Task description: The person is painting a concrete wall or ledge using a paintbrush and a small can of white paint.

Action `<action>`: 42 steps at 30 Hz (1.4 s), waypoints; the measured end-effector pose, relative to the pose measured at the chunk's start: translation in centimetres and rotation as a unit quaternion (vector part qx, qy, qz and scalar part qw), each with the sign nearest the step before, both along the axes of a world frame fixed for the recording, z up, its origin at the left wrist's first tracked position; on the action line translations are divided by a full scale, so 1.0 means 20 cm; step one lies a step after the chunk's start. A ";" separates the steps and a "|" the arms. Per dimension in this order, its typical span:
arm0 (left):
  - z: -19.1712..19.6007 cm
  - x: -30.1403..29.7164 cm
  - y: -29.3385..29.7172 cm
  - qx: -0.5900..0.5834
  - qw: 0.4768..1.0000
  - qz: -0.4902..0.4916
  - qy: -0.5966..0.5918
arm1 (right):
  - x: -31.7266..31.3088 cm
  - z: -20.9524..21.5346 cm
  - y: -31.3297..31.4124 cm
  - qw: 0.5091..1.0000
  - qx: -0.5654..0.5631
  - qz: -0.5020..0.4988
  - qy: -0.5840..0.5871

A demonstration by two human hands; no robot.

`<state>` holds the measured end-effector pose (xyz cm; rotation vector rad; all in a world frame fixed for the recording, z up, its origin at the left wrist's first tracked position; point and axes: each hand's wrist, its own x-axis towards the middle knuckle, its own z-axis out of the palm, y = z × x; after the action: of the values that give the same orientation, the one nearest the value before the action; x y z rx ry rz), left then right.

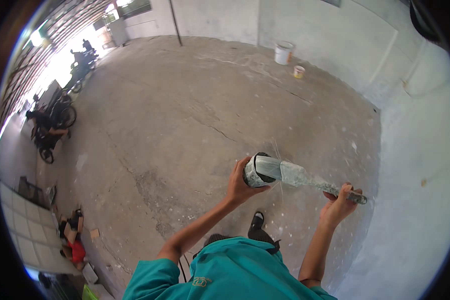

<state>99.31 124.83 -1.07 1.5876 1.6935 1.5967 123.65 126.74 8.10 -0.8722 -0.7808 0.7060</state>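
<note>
My left hand (239,183) is wrapped round a small paint-smeared pot (251,175), its dark mouth tilted to the right. A wide paintbrush (296,174), coated in whitish paint, has its bristles at the pot's mouth. Whether the bristle tips touch the inside cannot be told. Near the end of its handle, my right hand (337,206) grips the brush, with the thumb and fingers closed on it. Both hands are out in front of my body, above the concrete floor.
A pale painted wall (420,165) rises on the right. By the back wall stand a white bucket (283,53) and a smaller tub (299,72). Motorcycles (64,114) are parked at the left, with a person (45,125) beside them. Boxes and a red item (77,251) lie lower left.
</note>
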 end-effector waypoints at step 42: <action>0.07 -2.17 3.30 0.028 0.967 0.245 -0.071 | -2.41 -0.04 3.77 0.922 -0.130 0.292 0.218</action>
<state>55.95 190.77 0.25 1.0895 2.0833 1.9426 75.49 202.23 7.40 -0.6729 -0.5433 1.5048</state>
